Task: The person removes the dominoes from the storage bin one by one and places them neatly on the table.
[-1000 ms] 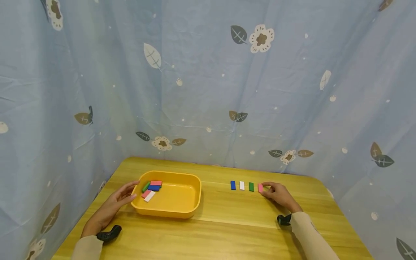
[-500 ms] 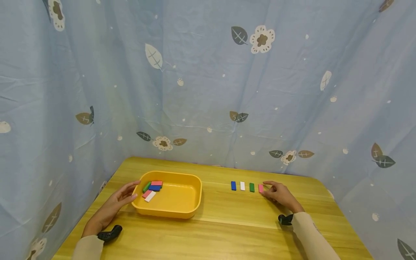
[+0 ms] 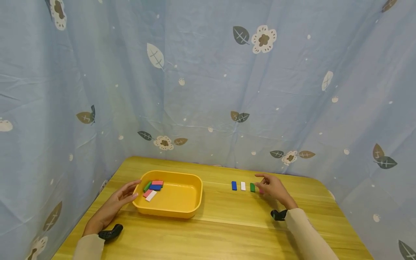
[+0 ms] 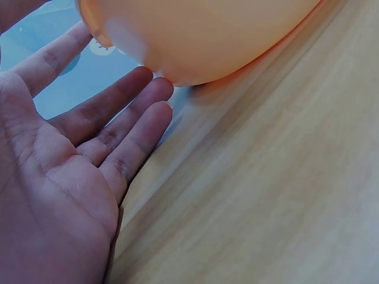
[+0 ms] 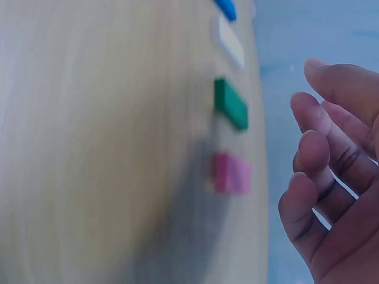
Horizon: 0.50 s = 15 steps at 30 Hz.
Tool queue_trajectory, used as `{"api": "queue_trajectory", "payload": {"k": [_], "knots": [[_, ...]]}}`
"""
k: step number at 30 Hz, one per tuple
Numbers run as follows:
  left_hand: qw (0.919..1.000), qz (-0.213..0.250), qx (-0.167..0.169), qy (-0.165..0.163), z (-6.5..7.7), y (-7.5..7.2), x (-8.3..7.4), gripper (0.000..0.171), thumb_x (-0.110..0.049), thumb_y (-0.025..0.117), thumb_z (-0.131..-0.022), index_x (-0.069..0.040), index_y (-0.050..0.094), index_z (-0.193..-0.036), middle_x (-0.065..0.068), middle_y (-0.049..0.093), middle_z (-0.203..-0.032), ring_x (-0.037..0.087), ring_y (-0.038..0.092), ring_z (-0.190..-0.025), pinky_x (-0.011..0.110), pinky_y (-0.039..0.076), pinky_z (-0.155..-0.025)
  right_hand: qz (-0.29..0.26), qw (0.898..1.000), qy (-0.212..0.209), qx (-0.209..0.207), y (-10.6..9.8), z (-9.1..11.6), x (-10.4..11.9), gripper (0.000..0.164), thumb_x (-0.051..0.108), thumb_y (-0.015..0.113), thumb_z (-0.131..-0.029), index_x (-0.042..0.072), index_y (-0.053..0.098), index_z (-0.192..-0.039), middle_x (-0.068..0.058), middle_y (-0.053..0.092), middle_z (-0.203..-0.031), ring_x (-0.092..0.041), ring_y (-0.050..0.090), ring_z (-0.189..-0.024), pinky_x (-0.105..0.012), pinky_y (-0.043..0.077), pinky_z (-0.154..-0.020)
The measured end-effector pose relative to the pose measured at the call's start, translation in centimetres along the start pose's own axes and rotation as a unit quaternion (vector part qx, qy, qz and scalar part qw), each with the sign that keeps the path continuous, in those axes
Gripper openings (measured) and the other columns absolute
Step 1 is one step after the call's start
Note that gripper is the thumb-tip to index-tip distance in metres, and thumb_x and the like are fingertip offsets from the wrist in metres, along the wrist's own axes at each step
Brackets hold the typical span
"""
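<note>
My left hand [image 3: 115, 203] is at the left end of a yellow plastic bin [image 3: 172, 213], its fingers extended against the bin's outer wall and rim. In the left wrist view the fingertips [image 4: 157, 89] lie right at the bin's side [image 4: 195, 47]. My right hand [image 3: 274, 189] hovers over the right end of a row of small blocks, with nothing between its fingers. The row runs blue block [image 3: 234, 186], white block [image 3: 243, 186], green block [image 3: 252, 187] and pink block [image 5: 233, 173]. From the head view the hand partly covers the pink block.
Inside the bin's left side lie several blocks: a green one [image 3: 147, 186], a blue one [image 3: 155, 187], a white one [image 3: 151, 196] and pink ones [image 3: 157, 182]. A wooden table [image 3: 221, 231] carries everything. A blue patterned curtain [image 3: 208, 90] hangs behind it.
My right hand has let go of the pink block, risen and shifted left over it toward the green block. The left hand has stayed at the bin.
</note>
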State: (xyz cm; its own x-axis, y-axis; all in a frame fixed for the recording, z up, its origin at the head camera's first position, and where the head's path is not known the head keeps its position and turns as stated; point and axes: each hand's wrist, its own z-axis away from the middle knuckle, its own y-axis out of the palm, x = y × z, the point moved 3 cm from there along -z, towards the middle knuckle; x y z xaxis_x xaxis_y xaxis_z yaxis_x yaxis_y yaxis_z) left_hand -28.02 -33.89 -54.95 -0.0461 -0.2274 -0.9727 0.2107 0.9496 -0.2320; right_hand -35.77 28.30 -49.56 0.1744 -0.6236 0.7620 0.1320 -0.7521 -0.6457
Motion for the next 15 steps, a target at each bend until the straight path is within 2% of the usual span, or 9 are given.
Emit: {"api": "queue_trajectory", "payload": {"k": [3, 5, 7, 9, 11, 13, 15], "knots": [[1.0000, 0.001, 0.000, 0.005, 0.1, 0.0, 0.0, 0.061, -0.033, 0.059, -0.107, -0.023, 0.033, -0.162, 0.016, 0.029, -0.163, 0.039, 0.029, -0.147, 0.057, 0.034, -0.114, -0.015, 1.000, -0.002, 0.004, 0.7, -0.4, 1.4, 0.050, 0.025, 0.073, -0.098, 0.010, 0.059, -0.144, -0.025, 0.067, -0.096, -0.050, 0.058, -0.071, -0.044, 0.053, -0.059], [1.0000, 0.006, -0.002, 0.004, 0.1, 0.0, 0.1, 0.061, -0.032, 0.060, -0.106, -0.024, 0.035, -0.161, 0.015, 0.030, -0.163, 0.036, 0.032, -0.146, 0.047, 0.039, -0.112, -0.025, 1.000, -0.005, 0.011, 1.1, -0.7, 2.4, 0.047, 0.026, 0.072, -0.099, 0.014, 0.060, -0.143, -0.026, 0.066, -0.098, -0.049, 0.053, -0.062, -0.046, 0.051, -0.054], [1.0000, 0.008, -0.002, 0.005, 0.1, -0.1, 0.1, 0.061, -0.032, 0.060, -0.106, -0.024, 0.035, -0.161, 0.014, 0.031, -0.162, 0.030, 0.036, -0.144, 0.033, 0.043, -0.108, -0.024, 1.000, -0.011, 0.013, 1.6, -1.0, 3.2, 0.044, 0.027, 0.072, -0.099, 0.017, 0.062, -0.141, -0.025, 0.067, -0.099, -0.039, 0.050, -0.054, -0.041, 0.046, -0.046], [0.9999, 0.012, -0.003, 0.001, 0.0, -0.1, 0.1, 0.061, -0.033, 0.061, -0.105, -0.025, 0.036, -0.160, 0.013, 0.032, -0.162, 0.030, 0.036, -0.144, 0.022, 0.043, -0.101, -0.015, 1.000, -0.023, 0.015, 2.2, -1.3, 4.1, 0.043, 0.030, 0.072, -0.099, 0.019, 0.063, -0.139, -0.022, 0.068, -0.098, -0.036, 0.050, -0.055, -0.036, 0.043, -0.045], [0.9999, 0.015, -0.001, 0.004, 0.0, 0.0, 0.1, 0.061, -0.032, 0.061, -0.105, -0.024, 0.036, -0.160, 0.013, 0.032, -0.162, 0.031, 0.036, -0.144, 0.017, 0.042, -0.098, -0.013, 0.999, -0.036, 0.017, 2.9, -1.6, 5.0, 0.043, 0.031, 0.072, -0.099, 0.019, 0.064, -0.139, -0.021, 0.068, -0.098, -0.036, 0.053, -0.060, -0.032, 0.042, -0.047], [0.9998, 0.017, 0.001, 0.007, 0.0, 0.0, 0.0, 0.061, -0.032, 0.061, -0.106, -0.023, 0.036, -0.160, 0.014, 0.032, -0.162, 0.035, 0.034, -0.145, 0.017, 0.042, -0.098, -0.011, 0.999, -0.047, 0.021, 3.6, -1.9, 6.0, 0.042, 0.031, 0.072, -0.099, 0.019, 0.064, -0.138, -0.021, 0.068, -0.098, -0.046, 0.057, -0.072, -0.037, 0.047, -0.053], [0.9998, 0.018, 0.001, 0.010, -0.1, 0.0, 0.0, 0.060, -0.031, 0.061, -0.106, -0.022, 0.037, -0.160, 0.014, 0.033, -0.162, 0.028, 0.038, -0.142, 0.015, 0.042, -0.096, -0.016, 0.998, -0.055, 0.029, 4.3, -2.2, 6.9, 0.042, 0.030, 0.072, -0.099, 0.019, 0.064, -0.139, -0.023, 0.068, -0.099, -0.053, 0.057, -0.077, -0.043, 0.050, -0.057]]}}
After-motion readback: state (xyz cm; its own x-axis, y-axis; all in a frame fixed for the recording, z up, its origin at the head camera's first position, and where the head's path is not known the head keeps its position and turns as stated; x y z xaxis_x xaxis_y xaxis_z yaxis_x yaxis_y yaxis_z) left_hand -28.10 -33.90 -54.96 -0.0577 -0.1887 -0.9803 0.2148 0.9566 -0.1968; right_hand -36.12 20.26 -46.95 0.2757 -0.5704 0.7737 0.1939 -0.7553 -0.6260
